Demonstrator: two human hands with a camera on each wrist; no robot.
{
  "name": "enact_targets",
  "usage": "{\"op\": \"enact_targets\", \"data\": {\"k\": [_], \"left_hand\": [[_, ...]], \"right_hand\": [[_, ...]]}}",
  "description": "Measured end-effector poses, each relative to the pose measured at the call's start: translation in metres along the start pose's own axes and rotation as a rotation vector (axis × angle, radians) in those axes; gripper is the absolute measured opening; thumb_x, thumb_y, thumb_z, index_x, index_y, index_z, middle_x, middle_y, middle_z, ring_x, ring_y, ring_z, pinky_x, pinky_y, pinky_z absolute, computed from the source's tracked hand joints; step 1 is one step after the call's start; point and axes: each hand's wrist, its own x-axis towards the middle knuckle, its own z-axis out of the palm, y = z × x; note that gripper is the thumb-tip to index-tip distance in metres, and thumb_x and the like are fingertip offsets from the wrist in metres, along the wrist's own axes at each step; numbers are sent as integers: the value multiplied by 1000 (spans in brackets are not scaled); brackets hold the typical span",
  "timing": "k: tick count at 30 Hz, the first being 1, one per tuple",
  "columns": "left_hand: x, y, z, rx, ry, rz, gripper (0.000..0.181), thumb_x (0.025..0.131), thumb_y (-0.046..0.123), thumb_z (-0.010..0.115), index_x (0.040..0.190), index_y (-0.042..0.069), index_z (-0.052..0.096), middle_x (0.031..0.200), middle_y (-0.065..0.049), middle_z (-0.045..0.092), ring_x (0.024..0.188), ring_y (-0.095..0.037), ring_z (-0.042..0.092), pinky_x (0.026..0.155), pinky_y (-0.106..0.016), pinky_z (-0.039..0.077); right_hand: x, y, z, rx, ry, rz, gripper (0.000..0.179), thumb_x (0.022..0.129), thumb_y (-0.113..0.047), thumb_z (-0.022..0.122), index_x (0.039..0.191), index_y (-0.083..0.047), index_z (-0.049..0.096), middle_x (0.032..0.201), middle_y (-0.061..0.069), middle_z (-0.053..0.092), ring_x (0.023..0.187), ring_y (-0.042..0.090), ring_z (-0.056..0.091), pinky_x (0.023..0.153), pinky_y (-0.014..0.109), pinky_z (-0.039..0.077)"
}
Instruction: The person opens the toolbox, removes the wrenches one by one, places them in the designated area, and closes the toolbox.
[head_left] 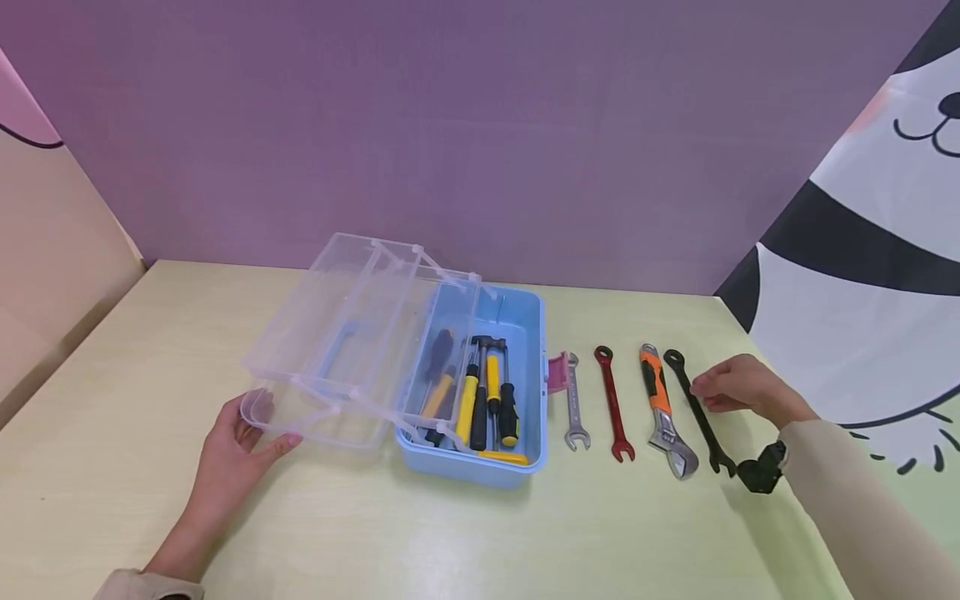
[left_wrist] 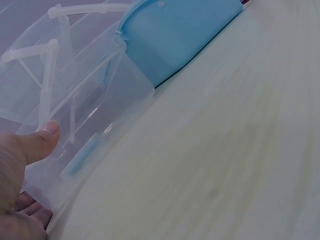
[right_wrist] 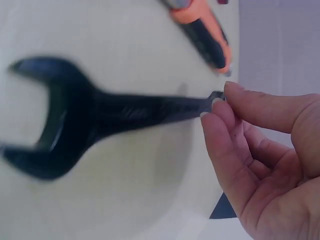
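My left hand [head_left: 236,450] holds the front left corner of a clear plastic lid [head_left: 300,333], thumb [left_wrist: 42,142] on one side and fingers on the other. The lid is swung open to the left of a light blue toolbox [head_left: 480,475] and partly covers it. Inside the box lie a hammer [head_left: 489,342] and several yellow-and-black screwdrivers [head_left: 465,408]. My right hand [head_left: 742,387] pinches a black combination wrench [head_left: 699,408] between thumb and fingertips. Its open jaw end points toward the wrist camera in the right wrist view, with a shadow on the table beside it.
Left of the black wrench lie an orange-handled adjustable wrench [head_left: 663,408], a red wrench [head_left: 613,404] and a silver wrench [head_left: 574,408]. A pink latch [head_left: 558,372] sticks out from the box's right side. A purple wall [head_left: 480,142] stands behind the table [head_left: 337,533].
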Motion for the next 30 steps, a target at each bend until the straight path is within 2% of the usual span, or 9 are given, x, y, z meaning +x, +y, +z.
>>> {"op": "enact_targets", "data": {"k": [8, 12, 17, 21, 25, 30], "left_hand": [[1, 1, -1, -2, -2, 2, 83, 82, 3, 71, 143, -11, 17, 149, -33, 25, 138, -46, 26, 109, -20, 33], [0, 1, -1, -5, -11, -10, 84, 83, 4, 71, 144, -10, 16, 150, -33, 23, 139, -46, 25, 111, -28, 32], [0, 2, 0, 9, -14, -24, 85, 83, 5, 72, 144, -10, 15, 150, -34, 22, 139, -46, 25, 111, -38, 30], [0, 2, 0, 5, -9, -12, 85, 82, 4, 72, 144, -10, 15, 150, -34, 23, 139, -47, 25, 110, -27, 33], [0, 0, -1, -5, -5, -2, 85, 82, 4, 72, 144, -10, 16, 150, -33, 23, 138, -47, 26, 105, -13, 35], [1, 0, 0, -16, -5, -6, 83, 83, 3, 71, 144, -10, 16, 150, -33, 23, 139, -45, 25, 106, -15, 34]], "right_hand": [[-3, -24, 5, 56, -23, -80, 42, 93, -16, 61, 119, 16, 53, 91, -2, 67, 77, 8, 64, 77, 27, 62], [-7, -38, 7, 89, -9, -137, 47, 95, -21, 60, 123, 16, 49, 92, -2, 67, 79, 8, 64, 79, 26, 62], [-12, -53, 10, 124, -15, -204, 48, 96, -19, 56, 126, 17, 46, 92, -4, 66, 79, 8, 63, 80, 25, 62], [-15, -65, 18, 192, -39, -234, 43, 97, -15, 55, 125, 16, 47, 89, -7, 65, 79, 7, 63, 80, 24, 61], [-19, -76, 34, 256, -53, -243, 40, 97, -20, 56, 122, 11, 50, 85, -6, 64, 77, 7, 63, 78, 22, 61], [-20, -85, 54, 337, -72, -270, 32, 97, -23, 57, 116, 2, 54, 86, -4, 63, 78, 8, 63, 77, 21, 61]]}}
